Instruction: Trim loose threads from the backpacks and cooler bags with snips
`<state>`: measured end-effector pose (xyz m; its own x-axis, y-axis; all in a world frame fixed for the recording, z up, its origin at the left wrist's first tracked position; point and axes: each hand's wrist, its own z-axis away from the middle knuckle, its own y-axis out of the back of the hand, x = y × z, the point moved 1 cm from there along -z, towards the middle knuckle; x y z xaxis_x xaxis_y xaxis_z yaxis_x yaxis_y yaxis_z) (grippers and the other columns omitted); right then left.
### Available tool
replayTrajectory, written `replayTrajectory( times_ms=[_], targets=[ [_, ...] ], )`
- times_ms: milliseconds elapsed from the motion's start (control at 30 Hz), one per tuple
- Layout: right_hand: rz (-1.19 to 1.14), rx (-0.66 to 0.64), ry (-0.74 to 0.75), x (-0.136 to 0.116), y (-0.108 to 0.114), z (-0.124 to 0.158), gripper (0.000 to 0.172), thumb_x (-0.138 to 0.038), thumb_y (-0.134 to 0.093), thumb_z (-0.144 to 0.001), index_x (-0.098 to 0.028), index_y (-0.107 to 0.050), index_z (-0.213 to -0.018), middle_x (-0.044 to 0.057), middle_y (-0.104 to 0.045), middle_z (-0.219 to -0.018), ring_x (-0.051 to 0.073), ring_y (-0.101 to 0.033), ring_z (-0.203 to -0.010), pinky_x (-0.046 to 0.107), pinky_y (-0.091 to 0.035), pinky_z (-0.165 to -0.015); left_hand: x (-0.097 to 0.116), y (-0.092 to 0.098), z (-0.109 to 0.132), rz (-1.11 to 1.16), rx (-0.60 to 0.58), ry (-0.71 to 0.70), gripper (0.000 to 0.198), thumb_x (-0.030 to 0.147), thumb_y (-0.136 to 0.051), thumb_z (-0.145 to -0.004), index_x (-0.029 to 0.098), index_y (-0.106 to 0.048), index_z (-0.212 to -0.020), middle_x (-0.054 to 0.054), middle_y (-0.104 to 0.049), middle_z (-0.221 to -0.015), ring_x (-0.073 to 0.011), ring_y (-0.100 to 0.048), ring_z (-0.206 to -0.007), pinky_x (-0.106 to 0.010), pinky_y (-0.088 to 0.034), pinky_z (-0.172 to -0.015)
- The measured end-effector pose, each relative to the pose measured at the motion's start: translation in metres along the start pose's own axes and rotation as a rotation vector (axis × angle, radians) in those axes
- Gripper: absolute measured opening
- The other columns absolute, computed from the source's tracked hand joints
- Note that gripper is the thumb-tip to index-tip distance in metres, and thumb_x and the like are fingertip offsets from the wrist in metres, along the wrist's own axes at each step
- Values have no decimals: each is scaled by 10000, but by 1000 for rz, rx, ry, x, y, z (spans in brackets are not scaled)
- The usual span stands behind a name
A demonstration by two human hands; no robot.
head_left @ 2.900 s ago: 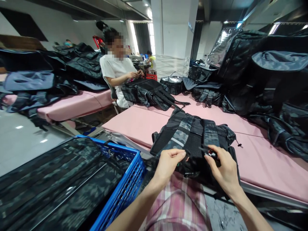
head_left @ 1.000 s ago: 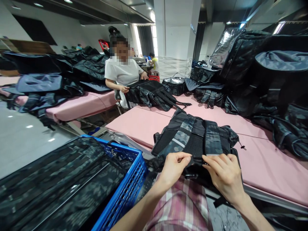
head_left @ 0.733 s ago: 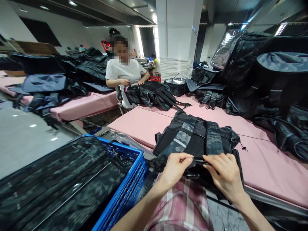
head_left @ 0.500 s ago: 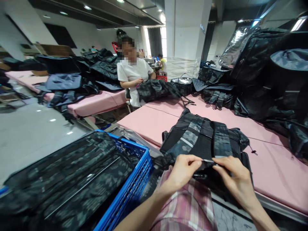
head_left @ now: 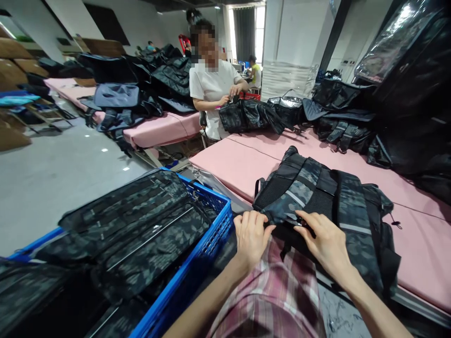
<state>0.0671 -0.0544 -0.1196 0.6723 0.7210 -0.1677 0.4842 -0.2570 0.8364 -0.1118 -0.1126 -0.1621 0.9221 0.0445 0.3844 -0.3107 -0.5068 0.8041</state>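
A dark camouflage backpack (head_left: 327, 202) lies strap side up on the pink padded table (head_left: 419, 249) in front of me, its near end at the table's edge above my plaid-clad lap. My left hand (head_left: 251, 237) rests on that near end with fingers curled over the left shoulder strap. My right hand (head_left: 326, 244) presses on the bag beside it, fingertips pinched at a small dark piece by the strap; what they hold is too small to make out.
A blue plastic crate (head_left: 197, 263) heaped with flat camouflage bag panels stands at my left. Across the table a person in a white shirt (head_left: 213, 87) handles another dark bag (head_left: 246, 115). Piles of dark bags (head_left: 398, 103) crowd the right and far tables.
The view has swung left and down. Both hands slid from the middle of the bag's near edge to its left shoulder strap. The person opposite lifted their bag upright.
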Motion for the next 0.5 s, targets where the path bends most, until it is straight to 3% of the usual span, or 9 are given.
replayTrajectory(
  times_ms=[133,300,500],
  targets=[
    [94,-63,26,-9,-8,-5,224,-326,-492,-873,-153,-570,-993,46,-616,-829,167,-539,-740,273,-365,-639,-4,-1,-5,155,-116,24,170,179,-456,-860,165,-582,-747,-35,-581,-772,-181,-496,-778,-326,-324,-729],
    [147,-32,95,-19,-13,-12,144,-259,-489,-876,-160,-593,-882,32,-614,-772,155,-507,-689,281,-320,-610,-19,1,-16,616,-326,239,191,205,-413,-844,159,-547,-716,7,-550,-699,-123,-496,-656,-226,-346,-611],
    [290,-37,240,-32,-23,-23,129,-220,-520,-857,-157,-632,-866,30,-607,-714,154,-457,-644,308,-271,-588,-23,-1,-19,675,-338,246,219,251,-396,-852,162,-530,-704,21,-519,-671,-111,-476,-631,-215,-340,-589]
  ],
)
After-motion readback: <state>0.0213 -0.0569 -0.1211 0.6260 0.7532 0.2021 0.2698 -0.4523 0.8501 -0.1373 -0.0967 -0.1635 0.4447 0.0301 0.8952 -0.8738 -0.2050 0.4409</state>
